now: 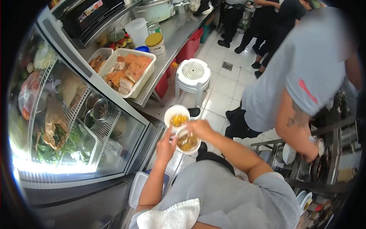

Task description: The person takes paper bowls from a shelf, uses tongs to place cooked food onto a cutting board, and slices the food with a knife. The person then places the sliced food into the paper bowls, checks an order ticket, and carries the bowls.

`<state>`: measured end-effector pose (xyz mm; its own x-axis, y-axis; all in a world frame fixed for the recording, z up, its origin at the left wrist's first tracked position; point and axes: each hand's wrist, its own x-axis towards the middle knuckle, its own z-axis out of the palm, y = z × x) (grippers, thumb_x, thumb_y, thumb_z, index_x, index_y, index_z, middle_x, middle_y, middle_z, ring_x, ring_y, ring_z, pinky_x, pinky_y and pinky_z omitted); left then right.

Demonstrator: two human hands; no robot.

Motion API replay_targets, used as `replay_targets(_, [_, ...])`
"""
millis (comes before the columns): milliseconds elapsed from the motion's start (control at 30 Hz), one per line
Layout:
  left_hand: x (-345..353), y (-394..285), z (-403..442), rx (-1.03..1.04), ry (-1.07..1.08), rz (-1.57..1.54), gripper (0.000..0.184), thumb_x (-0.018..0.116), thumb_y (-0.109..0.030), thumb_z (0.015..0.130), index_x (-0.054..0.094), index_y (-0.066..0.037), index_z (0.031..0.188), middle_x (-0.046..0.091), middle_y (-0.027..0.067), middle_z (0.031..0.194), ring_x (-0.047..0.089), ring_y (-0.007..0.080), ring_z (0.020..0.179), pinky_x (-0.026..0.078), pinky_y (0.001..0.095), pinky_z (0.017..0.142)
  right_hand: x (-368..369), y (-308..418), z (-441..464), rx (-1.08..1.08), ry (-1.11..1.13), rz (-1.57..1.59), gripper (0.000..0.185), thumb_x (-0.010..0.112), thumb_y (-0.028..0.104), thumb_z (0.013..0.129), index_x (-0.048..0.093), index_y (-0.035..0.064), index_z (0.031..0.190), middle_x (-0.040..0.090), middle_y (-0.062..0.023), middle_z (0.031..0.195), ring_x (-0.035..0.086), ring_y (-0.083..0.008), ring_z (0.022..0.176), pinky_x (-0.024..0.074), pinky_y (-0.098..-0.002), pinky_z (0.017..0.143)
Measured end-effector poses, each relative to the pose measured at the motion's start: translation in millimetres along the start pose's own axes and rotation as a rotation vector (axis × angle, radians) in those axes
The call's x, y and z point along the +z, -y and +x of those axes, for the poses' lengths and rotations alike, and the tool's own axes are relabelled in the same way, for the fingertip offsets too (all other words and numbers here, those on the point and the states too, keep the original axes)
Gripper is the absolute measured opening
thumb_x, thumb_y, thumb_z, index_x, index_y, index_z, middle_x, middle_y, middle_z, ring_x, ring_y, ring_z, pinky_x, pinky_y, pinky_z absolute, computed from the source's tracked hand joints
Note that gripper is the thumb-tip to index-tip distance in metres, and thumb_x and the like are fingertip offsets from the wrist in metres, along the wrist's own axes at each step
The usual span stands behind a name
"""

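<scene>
Two round white bowls are held close together in front of my body. The farther bowl [172, 111] contains yellow chunks of food [178, 120]. In the nearer bowl [195, 150] lies browner, mixed food [186, 143]. My left hand [164, 149] has its fingers closed at the left side, where the two rims meet. From the right, my right hand [200, 129] reaches over the nearer bowl's far rim with curled fingers. Its fingertips are partly hidden, and the exact grip on each bowl is hard to make out.
A glass-door fridge [85, 126] with greens and pots stands left. Orange-coated pieces fill a white basket [146, 78] on the steel counter [173, 42]. Stacked white stools [193, 72] stand ahead. Close on my right, a person in grey [282, 87] works at a rack; other people stand farther back.
</scene>
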<state>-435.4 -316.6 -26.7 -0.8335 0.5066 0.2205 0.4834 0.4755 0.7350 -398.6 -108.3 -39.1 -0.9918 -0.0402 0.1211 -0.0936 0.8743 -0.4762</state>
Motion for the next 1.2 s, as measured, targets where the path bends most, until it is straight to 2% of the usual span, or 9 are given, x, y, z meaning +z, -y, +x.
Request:
replay_targets(33, [-4.3, -2.6, 18.3, -0.023, -0.036, -0.026, 0.045, 0.066, -0.011, 0.086, 0.054, -0.005, 0.128, 0.070, 0.0159, 0.094, 0.070, 0.0303, 0.078, 0.055, 0.0395, 0.066, 7.3, -28.8, 19.0, -0.092, -0.192, 0.064, 0.016, 0.062, 0.020, 0.085, 0.065, 0.0141, 0.099, 0.068, -0.0101, 0.085, 0.067, -0.0310, 0.079, 0.0532, -0.0444, 0.063])
replay_targets(67, [-9.2, -4.4, 30.9, -0.047, -0.066, -0.052, 0.045, 0.066, -0.009, 0.086, 0.053, -0.004, 0.129, 0.070, 0.0166, 0.098, 0.070, 0.0294, 0.081, 0.056, 0.0382, 0.068, -4.6, -41.4, 41.7, 0.054, -0.094, -0.005, 0.016, 0.063, 0.020, 0.086, 0.065, 0.0147, 0.100, 0.068, -0.0104, 0.086, 0.066, -0.0317, 0.079, 0.0531, -0.0446, 0.063])
replay_targets(167, [-11.0, 22.9, 49.4, -0.142, -0.068, -0.014, 0.035, 0.062, -0.011, 0.090, 0.057, -0.002, 0.123, 0.070, 0.0175, 0.100, 0.070, 0.0286, 0.086, 0.056, 0.0356, 0.070, -39.2, -81.2, 95.0, 0.005, -0.343, -0.002, 0.018, 0.059, 0.024, 0.088, 0.066, 0.0136, 0.101, 0.068, -0.0103, 0.079, 0.066, -0.0312, 0.068, 0.0527, -0.0448, 0.059])
replay_targets(333, [8.7, 72.6, 41.7, -0.433, 0.056, 0.054, 0.026, 0.061, -0.019, 0.091, 0.065, 0.000, 0.108, 0.069, 0.0201, 0.094, 0.069, 0.0328, 0.085, 0.054, 0.0382, 0.075, -73.2, -146.9, 169.3, 0.063, -0.403, -0.075, 0.012, 0.059, 0.021, 0.088, 0.061, 0.0098, 0.089, 0.065, -0.0101, 0.072, 0.065, -0.0319, 0.066, 0.0520, -0.0445, 0.057])
replay_targets(500, [42.5, 95.6, 106.9, -0.397, 0.163, 0.057, 0.026, 0.061, -0.023, 0.090, 0.066, -0.003, 0.107, 0.070, 0.0187, 0.089, 0.070, 0.0312, 0.080, 0.054, 0.0397, 0.071, -83.7, -205.5, 197.5, 0.246, -0.169, -0.203, 0.014, 0.058, 0.023, 0.089, 0.061, 0.0118, 0.097, 0.066, -0.0123, 0.078, 0.066, -0.0312, 0.073, 0.0523, -0.0465, 0.061])
replay_targets(567, [53.1, 89.6, 161.2, -0.299, 0.173, -0.020, 0.027, 0.063, -0.023, 0.089, 0.066, -0.003, 0.108, 0.070, 0.0173, 0.090, 0.070, 0.0308, 0.081, 0.054, 0.0383, 0.073, -78.3, -238.4, 193.0, 0.271, -0.273, -0.158, 0.014, 0.062, 0.023, 0.087, 0.061, 0.0128, 0.096, 0.067, -0.0122, 0.080, 0.065, -0.0341, 0.075, 0.0510, -0.0480, 0.063])
replay_targets(800, [53.5, 64.9, 317.6, -0.018, 0.183, 0.011, 0.027, 0.063, -0.018, 0.090, 0.064, -0.001, 0.110, 0.070, 0.0179, 0.097, 0.069, 0.0320, 0.084, 0.053, 0.0385, 0.072, -110.8, -334.1, 188.3, 0.438, -0.234, -0.244, 0.014, 0.059, 0.025, 0.089, 0.060, 0.0142, 0.097, 0.068, -0.0106, 0.082, 0.066, -0.0337, 0.073, 0.0516, -0.0476, 0.062])
replay_targets(967, [92.6, 76.5, 366.7, -0.179, 0.222, -0.030, 0.025, 0.063, -0.015, 0.089, 0.064, 0.001, 0.109, 0.069, 0.0185, 0.098, 0.069, 0.0307, 0.086, 0.053, 0.0379, 0.073, -158.3, -399.5, 225.0, 0.377, -0.389, -0.239, 0.013, 0.060, 0.023, 0.089, 0.057, 0.0118, 0.092, 0.066, -0.0100, 0.080, 0.066, -0.0333, 0.073, 0.0507, -0.0481, 0.059])
replay_targets(1200, [175.7, 42.5, 435.0, -0.369, 0.152, 0.027, 0.026, 0.062, -0.015, 0.090, 0.064, 0.002, 0.110, 0.069, 0.0183, 0.098, 0.069, 0.0292, 0.084, 0.053, 0.0354, 0.075, -186.2, -534.8, 292.9, 0.325, -0.320, -0.259, 0.012, 0.063, 0.022, 0.087, 0.060, 0.0157, 0.097, 0.065, -0.0078, 0.079, 0.065, -0.0296, 0.075, 0.0520, -0.0445, 0.059])
